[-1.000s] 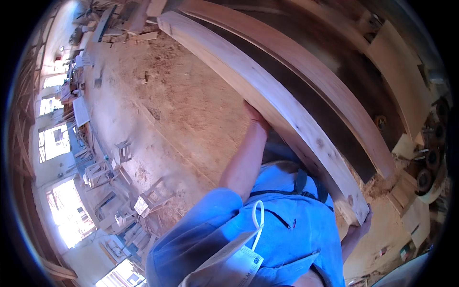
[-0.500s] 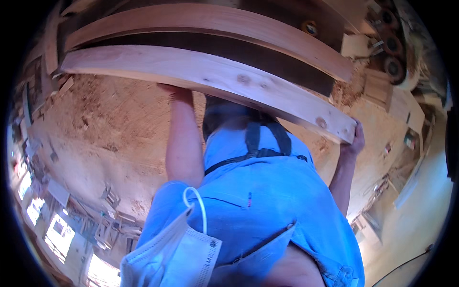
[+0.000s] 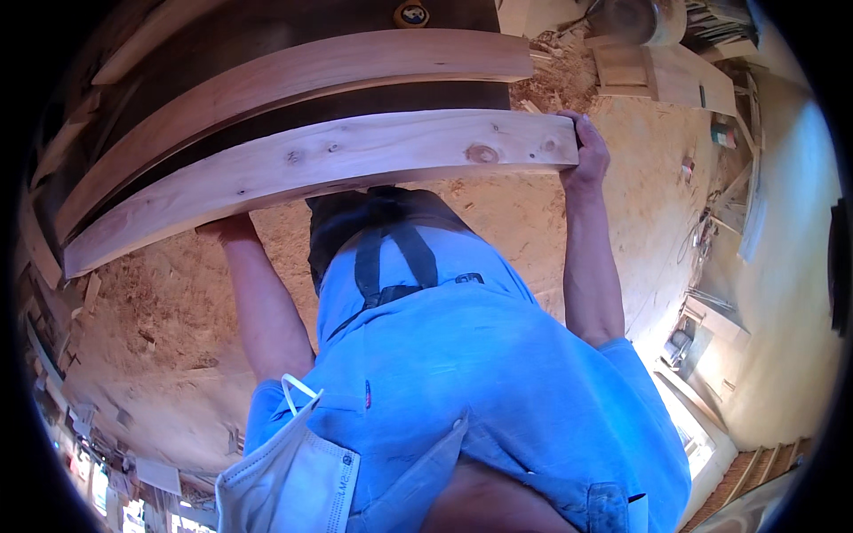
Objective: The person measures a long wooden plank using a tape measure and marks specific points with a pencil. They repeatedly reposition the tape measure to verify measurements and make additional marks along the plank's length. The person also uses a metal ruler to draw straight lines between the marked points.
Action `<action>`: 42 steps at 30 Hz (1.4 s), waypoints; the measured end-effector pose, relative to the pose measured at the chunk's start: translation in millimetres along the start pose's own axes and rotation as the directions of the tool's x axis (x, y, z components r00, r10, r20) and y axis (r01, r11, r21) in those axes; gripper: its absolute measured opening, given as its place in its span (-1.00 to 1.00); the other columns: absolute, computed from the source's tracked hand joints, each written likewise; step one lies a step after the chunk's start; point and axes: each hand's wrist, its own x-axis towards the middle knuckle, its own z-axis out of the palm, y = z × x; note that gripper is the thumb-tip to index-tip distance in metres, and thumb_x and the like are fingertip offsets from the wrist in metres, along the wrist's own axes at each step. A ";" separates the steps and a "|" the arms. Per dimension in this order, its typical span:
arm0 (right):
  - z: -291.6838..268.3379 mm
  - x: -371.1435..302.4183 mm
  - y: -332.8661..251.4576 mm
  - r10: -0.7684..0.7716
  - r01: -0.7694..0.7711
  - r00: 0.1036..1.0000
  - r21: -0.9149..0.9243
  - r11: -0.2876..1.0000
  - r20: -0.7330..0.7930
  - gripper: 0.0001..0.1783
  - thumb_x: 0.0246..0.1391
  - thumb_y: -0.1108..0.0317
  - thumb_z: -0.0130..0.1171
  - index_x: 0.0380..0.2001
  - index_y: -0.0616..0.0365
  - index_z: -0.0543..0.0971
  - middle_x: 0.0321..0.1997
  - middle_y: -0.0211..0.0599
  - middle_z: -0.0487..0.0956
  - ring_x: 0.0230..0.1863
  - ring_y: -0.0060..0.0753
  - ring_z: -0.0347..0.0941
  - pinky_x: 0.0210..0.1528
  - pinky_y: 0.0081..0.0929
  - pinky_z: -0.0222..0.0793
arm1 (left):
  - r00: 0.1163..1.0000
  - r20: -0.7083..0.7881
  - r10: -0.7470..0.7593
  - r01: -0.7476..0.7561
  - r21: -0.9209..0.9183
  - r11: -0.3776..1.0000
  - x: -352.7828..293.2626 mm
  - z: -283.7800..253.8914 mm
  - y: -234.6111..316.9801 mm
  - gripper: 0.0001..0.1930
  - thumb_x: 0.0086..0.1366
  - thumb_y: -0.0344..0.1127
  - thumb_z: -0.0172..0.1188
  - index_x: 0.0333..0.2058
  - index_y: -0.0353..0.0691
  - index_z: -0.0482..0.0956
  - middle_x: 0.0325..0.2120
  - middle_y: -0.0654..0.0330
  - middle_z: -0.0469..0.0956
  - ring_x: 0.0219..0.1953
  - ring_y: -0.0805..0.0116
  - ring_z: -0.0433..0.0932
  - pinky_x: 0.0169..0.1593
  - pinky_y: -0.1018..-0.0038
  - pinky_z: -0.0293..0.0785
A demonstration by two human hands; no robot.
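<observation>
A long, pale wooden board (image 3: 355, 153) with several dark knots spans the view in front of my body, its left end lower in the picture than its right. My right hand (image 3: 585, 153) grips the right end, fingers wrapped over the end face. Toward the other end, my left hand (image 3: 229, 228) holds the board from its near lower edge; its fingers are hidden behind the wood. Just beyond lies a second, reddish wooden board (image 3: 355, 73) on a dark work surface (image 3: 311, 105), roughly parallel to the first.
A small round yellow and black object (image 3: 411, 14) lies on the dark surface beyond the boards. Sawdust covers the floor (image 3: 160, 306). Wood pieces (image 3: 622, 71) stand at the far right, near a pale wall (image 3: 782, 293). A face mask (image 3: 293, 475) hangs at my chest.
The whole view has turned, so both boards now slope down to the left instead of to the right. Both hands keep their hold on the nearer board.
</observation>
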 end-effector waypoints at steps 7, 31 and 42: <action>3.1 1.1 1.3 0.048 -0.049 0.998 -0.007 0.999 -0.048 -0.56 0.40 0.20 -0.09 -0.10 0.41 0.59 -0.11 -0.04 0.64 -0.06 -0.22 0.58 0.08 -0.31 0.49 | 0.998 -0.066 0.022 -0.024 -0.035 0.999 0.6 -11.1 4.9 -0.14 0.33 0.41 -0.22 0.42 -0.07 0.17 0.44 0.11 0.13 0.45 -0.04 0.10 0.48 -0.07 0.01; 11.5 19.3 10.0 0.376 -0.377 0.912 0.024 0.926 -0.165 -0.71 0.30 0.35 0.05 -0.13 0.34 0.64 -0.12 -0.08 0.68 -0.09 -0.22 0.61 0.06 -0.31 0.54 | 0.856 -0.319 -0.407 0.254 -0.427 0.868 -33.1 53.4 64.8 -0.21 0.46 0.31 -0.51 0.41 -0.12 0.17 0.42 0.02 0.15 0.46 -0.10 0.07 0.45 -0.19 0.03; 8.0 16.8 8.1 0.172 -0.169 0.985 0.080 0.982 -0.027 -0.63 0.30 0.37 0.00 0.04 0.41 0.55 -0.02 0.04 0.65 0.01 -0.13 0.60 0.15 -0.31 0.47 | 0.952 -0.269 -0.148 0.144 -0.034 0.989 -22.5 3.3 36.2 -0.24 0.43 0.32 -0.35 0.40 -0.04 0.21 0.40 0.08 0.21 0.39 -0.10 0.21 0.40 -0.16 0.18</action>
